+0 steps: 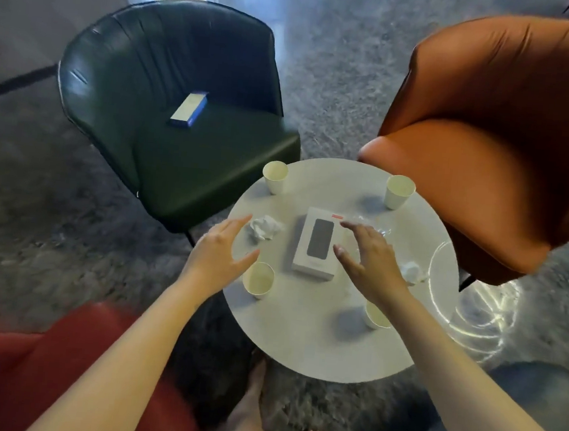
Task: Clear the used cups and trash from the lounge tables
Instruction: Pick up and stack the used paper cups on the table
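Note:
A small round white table [302, 347] carries several white paper cups: far left [274, 176], far right [398, 191], near left [259, 279] and near right [376, 315], the last partly behind my right forearm. A white phone box [318, 244] lies in the middle. One crumpled tissue [264, 226] sits left of the box, another [413, 272] lies at the right, and a clear plastic wrapper [368, 222] is beyond my right hand. My left hand [223, 249] hovers open over the table's left edge, above the near-left cup. Over the box's right side, my right hand [367, 253] is open.
A dark green armchair [155, 101] with a blue box [188, 110] on its seat stands at the far left. An orange armchair [497, 130] stands at the far right. A red seat [21, 374] is near left, a dark one [536, 385] near right. My bare feet [252, 412] stand on grey carpet.

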A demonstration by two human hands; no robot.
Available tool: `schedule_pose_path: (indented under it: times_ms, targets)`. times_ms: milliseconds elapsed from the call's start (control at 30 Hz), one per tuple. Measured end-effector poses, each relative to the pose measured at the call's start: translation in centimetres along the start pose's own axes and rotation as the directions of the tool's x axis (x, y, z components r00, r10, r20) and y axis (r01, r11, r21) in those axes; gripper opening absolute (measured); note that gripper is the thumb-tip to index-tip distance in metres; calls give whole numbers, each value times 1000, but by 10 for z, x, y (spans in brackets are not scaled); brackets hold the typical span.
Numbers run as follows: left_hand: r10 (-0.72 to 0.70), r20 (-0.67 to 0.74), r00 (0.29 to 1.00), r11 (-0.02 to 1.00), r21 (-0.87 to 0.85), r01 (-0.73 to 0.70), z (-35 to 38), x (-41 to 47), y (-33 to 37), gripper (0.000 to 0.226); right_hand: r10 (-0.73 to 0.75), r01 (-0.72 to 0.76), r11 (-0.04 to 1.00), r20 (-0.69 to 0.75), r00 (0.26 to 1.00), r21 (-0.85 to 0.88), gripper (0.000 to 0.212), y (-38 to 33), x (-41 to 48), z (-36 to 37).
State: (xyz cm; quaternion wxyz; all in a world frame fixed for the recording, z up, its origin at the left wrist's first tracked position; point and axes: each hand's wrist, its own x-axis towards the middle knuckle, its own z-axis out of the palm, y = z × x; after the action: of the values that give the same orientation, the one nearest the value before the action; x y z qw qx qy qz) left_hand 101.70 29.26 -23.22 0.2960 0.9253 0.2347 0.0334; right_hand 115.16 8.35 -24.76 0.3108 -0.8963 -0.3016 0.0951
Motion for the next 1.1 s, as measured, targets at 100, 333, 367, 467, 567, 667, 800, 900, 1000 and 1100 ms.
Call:
schedule_pose_path:
  times_ms: [100, 333, 367, 467, 567, 667, 800, 900, 1000, 1100]
  targets:
    - [22, 31, 999, 1000, 18, -22, 1, 46, -16, 65, 41, -41, 999, -4, 999, 18, 43, 0, 32, 15]
    - [72, 201, 977, 996, 28, -80, 25, 137, -76, 64, 132, -132, 991, 46, 990, 6, 44, -7, 100, 83]
    - [85, 232, 969, 995, 32, -95, 33, 147, -84, 63, 150, -151, 988, 43, 988, 11, 44, -5, 107, 92]
    - [91, 322, 942, 993, 44, -111, 63, 169, -102, 56, 215, -216, 976, 43, 976, 27, 46, 6, 117, 113]
    - [72, 393, 917, 993, 61, -104, 94, 180, -110, 52, 240, -244, 968, 61, 969, 64, 46, 18, 114, 128]
    - [94, 440, 893, 984, 97, -151, 120, 183, -124, 52, 265, -269, 957, 54, 963, 109, 49, 25, 112, 140]
    - [132, 404, 905, 966, 152, -209, 137, 180, -139, 46, 264, -267, 952, 39, 964, 150, 49, 30, 111, 149]
    - [127, 360, 924, 980, 96, -172, 142, 176, -148, 37, 246, -248, 955, 34, 969, 164, 47, 35, 111, 153]
    - [69, 284, 956, 996, 36, -83, 141, 178, -147, 28, 232, -230, 957, 7, 973, 178, 46, 40, 110, 152]
    - [47, 156, 987, 997, -70, -37, 132, 180, -129, 21, 232, -216, 966, -111, 966, 140, 44, 46, 109, 138]
